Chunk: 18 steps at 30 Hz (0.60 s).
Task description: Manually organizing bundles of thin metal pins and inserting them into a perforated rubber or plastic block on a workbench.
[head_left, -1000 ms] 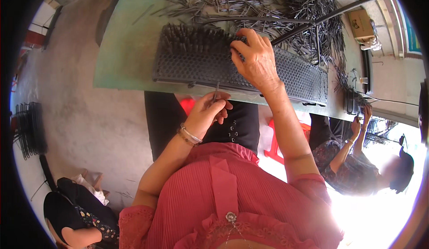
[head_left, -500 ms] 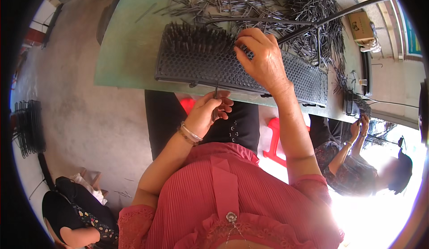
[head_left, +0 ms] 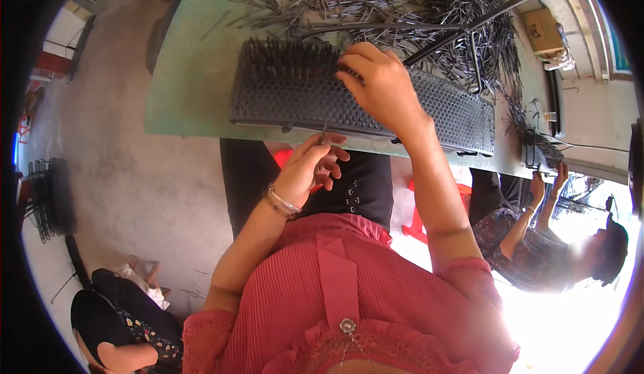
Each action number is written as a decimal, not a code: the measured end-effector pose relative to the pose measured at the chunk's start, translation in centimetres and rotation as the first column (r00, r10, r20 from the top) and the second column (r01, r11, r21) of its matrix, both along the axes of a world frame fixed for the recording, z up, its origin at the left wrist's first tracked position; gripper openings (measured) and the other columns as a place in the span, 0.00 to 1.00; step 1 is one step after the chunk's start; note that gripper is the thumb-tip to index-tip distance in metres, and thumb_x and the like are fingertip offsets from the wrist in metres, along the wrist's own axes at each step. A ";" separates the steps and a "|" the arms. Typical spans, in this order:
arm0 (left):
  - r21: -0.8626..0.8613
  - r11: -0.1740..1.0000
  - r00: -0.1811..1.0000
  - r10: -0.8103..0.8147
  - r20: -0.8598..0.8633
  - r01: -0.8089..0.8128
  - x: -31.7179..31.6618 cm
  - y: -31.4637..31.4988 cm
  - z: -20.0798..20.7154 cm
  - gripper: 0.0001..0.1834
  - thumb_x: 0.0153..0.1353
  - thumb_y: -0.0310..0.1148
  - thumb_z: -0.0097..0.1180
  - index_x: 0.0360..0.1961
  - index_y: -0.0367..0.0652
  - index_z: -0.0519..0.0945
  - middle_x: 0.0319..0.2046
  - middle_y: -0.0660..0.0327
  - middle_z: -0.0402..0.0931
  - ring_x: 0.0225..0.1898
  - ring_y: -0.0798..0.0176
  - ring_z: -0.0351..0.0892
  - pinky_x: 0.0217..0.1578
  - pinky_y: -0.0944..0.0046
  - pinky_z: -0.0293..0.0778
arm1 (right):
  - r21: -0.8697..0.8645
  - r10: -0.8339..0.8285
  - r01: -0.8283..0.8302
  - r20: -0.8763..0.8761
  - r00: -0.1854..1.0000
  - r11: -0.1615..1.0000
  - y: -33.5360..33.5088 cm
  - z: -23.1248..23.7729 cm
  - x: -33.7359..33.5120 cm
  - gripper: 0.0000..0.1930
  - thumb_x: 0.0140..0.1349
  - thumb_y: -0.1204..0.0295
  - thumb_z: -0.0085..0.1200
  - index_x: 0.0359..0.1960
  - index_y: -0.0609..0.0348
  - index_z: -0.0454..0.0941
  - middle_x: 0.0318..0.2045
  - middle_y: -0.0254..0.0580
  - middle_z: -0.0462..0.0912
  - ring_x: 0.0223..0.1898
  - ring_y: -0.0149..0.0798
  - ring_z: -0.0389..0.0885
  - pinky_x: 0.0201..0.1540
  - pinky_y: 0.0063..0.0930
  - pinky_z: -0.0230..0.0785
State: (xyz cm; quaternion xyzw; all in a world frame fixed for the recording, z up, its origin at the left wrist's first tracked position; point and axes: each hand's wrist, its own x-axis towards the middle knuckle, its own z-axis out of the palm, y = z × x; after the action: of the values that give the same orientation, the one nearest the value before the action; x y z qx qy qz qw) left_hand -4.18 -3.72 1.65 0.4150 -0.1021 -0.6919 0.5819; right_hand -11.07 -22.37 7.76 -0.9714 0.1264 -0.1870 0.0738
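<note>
A long dark perforated tray (head_left: 443, 112), its top full of round holes, lies along the table's near edge. Short dark rods (head_left: 285, 59) stand upright in a dense block at its far left part. My right hand (head_left: 386, 89) is over the tray at the right end of that block, fingers bent together; what they hold, if anything, is hidden. Just off the tray's front edge, my left hand (head_left: 302, 169) pinches a thin dark rod (head_left: 324, 134) between thumb and forefinger, the other fingers loosely curled.
Loose dark rods (head_left: 362, 5) are heaped across the green table (head_left: 188, 99) behind the tray. A dark metal bar (head_left: 496, 15) slants over the heap. At right another person (head_left: 537, 246) works at a similar tray (head_left: 540, 149). Someone in black (head_left: 127, 313) is at lower left.
My right hand has shifted a little left along the block of upright rods. My left hand stays in nearly the same place, its lower fingers slightly more spread.
</note>
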 end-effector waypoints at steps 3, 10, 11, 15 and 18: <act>-0.063 0.997 0.998 0.048 0.050 -0.045 0.0 0.2 0.1 0.16 0.67 0.38 0.39 0.49 0.41 0.71 0.37 0.59 0.75 0.29 0.70 0.73 0.23 0.72 0.70 | 0.514 -0.144 0.062 0.120 0.982 0.855 1.9 1.1 -1.2 0.11 0.53 0.68 0.61 0.33 0.64 0.80 0.28 0.44 0.79 0.26 0.40 0.79 0.29 0.31 0.70; -0.190 0.981 0.991 -0.001 0.132 0.026 -0.9 -1.2 0.2 0.14 0.67 0.35 0.41 0.49 0.39 0.70 0.38 0.59 0.75 0.33 0.69 0.75 0.28 0.71 0.73 | 0.971 -0.215 -0.026 0.078 0.973 0.236 4.4 -1.0 -5.1 0.07 0.62 0.76 0.53 0.37 0.68 0.78 0.32 0.39 0.81 0.32 0.26 0.77 0.35 0.18 0.70; -0.190 0.981 0.990 -0.007 0.142 0.034 -1.3 -1.3 0.1 0.14 0.67 0.35 0.41 0.49 0.39 0.70 0.38 0.59 0.75 0.33 0.69 0.75 0.28 0.71 0.73 | 0.990 -0.300 -0.095 0.121 0.946 0.101 4.3 -0.9 -5.3 0.07 0.62 0.76 0.52 0.38 0.68 0.78 0.33 0.39 0.81 0.32 0.26 0.77 0.37 0.19 0.71; -0.199 0.980 0.762 0.121 0.637 0.011 -1.3 -2.0 1.1 0.16 0.62 0.25 0.48 0.52 0.36 0.69 0.42 0.57 0.74 0.39 0.62 0.76 0.41 0.64 0.74 | 0.910 -0.595 -0.046 0.307 0.743 0.412 0.9 -0.6 -6.3 0.10 0.60 0.77 0.54 0.41 0.70 0.76 0.33 0.41 0.83 0.33 0.26 0.78 0.39 0.19 0.71; -0.292 0.929 -0.099 0.320 0.942 0.226 -0.8 -3.8 1.9 0.19 0.57 0.26 0.51 0.51 0.37 0.71 0.47 0.53 0.70 0.48 0.51 0.70 0.49 0.57 0.67 | 0.800 -0.634 0.039 0.444 0.633 0.599 -1.4 -2.3 -5.9 0.10 0.59 0.77 0.55 0.41 0.68 0.77 0.31 0.41 0.83 0.31 0.25 0.78 0.37 0.19 0.70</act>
State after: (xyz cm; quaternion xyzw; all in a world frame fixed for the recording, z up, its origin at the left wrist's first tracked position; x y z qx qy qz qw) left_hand -5.01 -7.49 3.51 0.6765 -0.6090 -0.0993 0.4020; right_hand -16.98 -23.80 5.42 -0.6629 0.3504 -0.4812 0.4541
